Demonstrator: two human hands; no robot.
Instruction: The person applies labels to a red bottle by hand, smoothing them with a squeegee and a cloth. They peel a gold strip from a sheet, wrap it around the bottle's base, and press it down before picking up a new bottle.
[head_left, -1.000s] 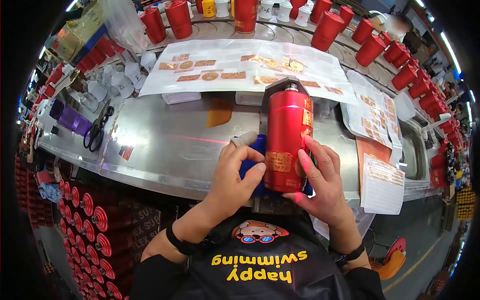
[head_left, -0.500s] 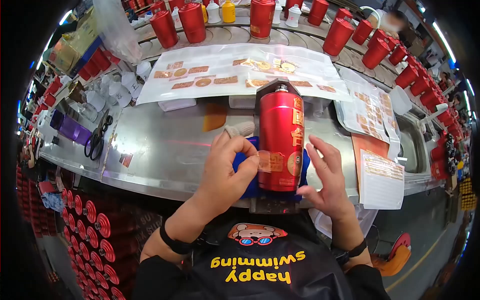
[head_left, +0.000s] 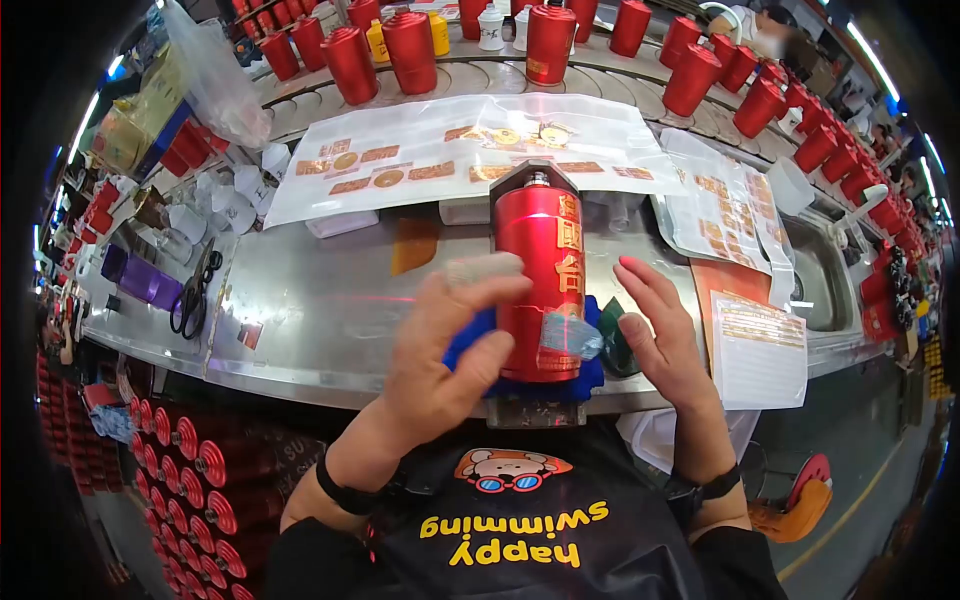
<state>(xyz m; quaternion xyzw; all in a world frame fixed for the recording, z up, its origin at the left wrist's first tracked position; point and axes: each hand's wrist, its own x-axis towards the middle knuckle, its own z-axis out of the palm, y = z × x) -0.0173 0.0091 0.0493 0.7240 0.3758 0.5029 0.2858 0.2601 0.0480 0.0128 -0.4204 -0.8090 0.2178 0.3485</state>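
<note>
Bench (head_left: pixel 330 310) bears the bottle (head_left: pixel 530 255), lying neck-away; left hand (head_left: pixel 440 345) beside it, fingers parted, right hand (head_left: pixel 670 340) nearby, fingers wide. One careless brush could scuff the lettering (head_left: pixel 570 240) or shift the scrap (head_left: pixel 570 336).

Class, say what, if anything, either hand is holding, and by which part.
Nothing appears held. The left hand is open, fingertips overlapping the red bottle in view, contact unclear; the right hand is open, apart from the bottle.
</note>
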